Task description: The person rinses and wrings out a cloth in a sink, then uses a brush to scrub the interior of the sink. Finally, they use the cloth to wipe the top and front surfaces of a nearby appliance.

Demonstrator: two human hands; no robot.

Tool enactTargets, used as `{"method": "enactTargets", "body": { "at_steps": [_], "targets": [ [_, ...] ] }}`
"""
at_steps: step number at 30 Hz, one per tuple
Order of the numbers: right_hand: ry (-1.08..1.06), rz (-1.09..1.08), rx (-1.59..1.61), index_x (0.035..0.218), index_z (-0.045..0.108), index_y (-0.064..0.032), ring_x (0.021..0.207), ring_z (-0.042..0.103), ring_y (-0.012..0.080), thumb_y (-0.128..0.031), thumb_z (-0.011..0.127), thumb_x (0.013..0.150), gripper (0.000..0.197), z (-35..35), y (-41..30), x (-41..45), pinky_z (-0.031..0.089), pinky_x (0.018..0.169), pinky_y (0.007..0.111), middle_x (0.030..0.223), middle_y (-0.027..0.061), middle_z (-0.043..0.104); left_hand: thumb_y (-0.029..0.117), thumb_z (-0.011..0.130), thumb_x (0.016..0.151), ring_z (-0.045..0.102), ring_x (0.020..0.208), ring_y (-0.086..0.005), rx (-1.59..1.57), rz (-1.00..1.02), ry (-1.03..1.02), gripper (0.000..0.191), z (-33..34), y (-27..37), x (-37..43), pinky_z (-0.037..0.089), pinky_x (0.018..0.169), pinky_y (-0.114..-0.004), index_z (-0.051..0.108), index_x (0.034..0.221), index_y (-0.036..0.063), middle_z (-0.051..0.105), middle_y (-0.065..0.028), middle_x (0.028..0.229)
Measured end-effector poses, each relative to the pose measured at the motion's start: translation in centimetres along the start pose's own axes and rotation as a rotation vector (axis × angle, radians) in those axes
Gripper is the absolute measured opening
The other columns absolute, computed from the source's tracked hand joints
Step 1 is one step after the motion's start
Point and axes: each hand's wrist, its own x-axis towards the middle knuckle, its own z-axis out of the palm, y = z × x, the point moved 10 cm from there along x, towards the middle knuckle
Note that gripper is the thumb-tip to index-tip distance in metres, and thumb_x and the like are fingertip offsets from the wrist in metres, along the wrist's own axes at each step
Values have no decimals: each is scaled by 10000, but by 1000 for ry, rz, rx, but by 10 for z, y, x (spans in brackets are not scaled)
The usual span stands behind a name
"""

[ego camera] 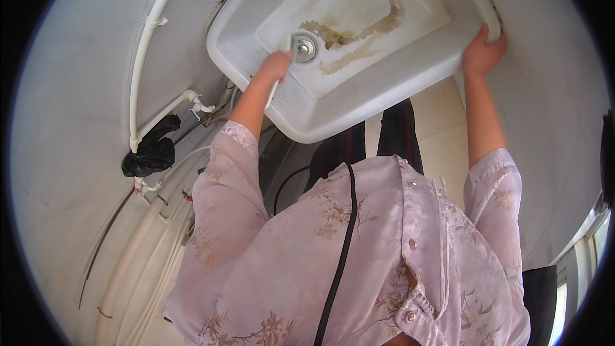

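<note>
A white wash basin (269, 53) lies before me, its floor marked by a brown, dirty stain (353, 33). My left hand (275, 66) is closed around the white handle (272, 93) of what looks like a brush, beside the metal drain (304, 48). Motion blurs the brush's head, so its bristles cannot be made out clearly. At the right end of the basin, my right hand (483, 53) grips the outer rim, thumb on top near the wall.
White pipes (144, 53) run along the left wall, with a blue-handled valve (194, 114) and a black plastic bag (151, 154) on them. A black cable (343, 250) hangs down my shirt front. Walls close in on the basin's left and right; a tiled floor (437, 115) shows below.
</note>
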Motion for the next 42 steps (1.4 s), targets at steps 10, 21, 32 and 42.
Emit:
{"method": "enactTargets", "body": {
  "at_steps": [10, 21, 32, 42],
  "targets": [
    [19, 18, -4, 1084, 389, 84, 1012, 405, 367, -255, 537, 771, 485, 0, 7, -5, 327, 870, 389, 1062, 249, 436, 304, 374, 855, 467, 506, -151, -845, -239, -156, 301, 34, -10, -51, 403, 393, -259, 472, 923, 27, 481, -91, 708],
    [-295, 84, -30, 1148, 323, 75, 1033, 386, 379, -286, 562, 744, 592, 34, 20, 1, 311, 892, 409, 1112, 260, 404, 186, 493, 811, 380, 486, -68, -1335, 183, -155, 298, 21, 13, -76, 327, 402, -185, 409, 1063, 49, 436, -41, 715],
    [-520, 89, 75, 1121, 431, -66, 890, 491, 233, -156, 576, 716, 439, -61, 11, -77, 412, 738, 325, 1041, 144, 459, 142, 502, 801, 533, 476, -152, -1317, 294, -127, 175, 30, 88, -67, 437, 395, -275, 460, 926, 27, 547, -89, 604],
    [-428, 8, 270, 1030, 507, -68, 866, 519, 211, -58, 522, 737, 293, -141, -63, -40, 421, 726, 296, 1005, 104, 499, 252, 324, 863, 511, 480, -168, -1379, 972, 120, 242, -117, 312, -203, 427, 465, -271, 403, 944, 38, 522, -99, 599]
  ]
}}
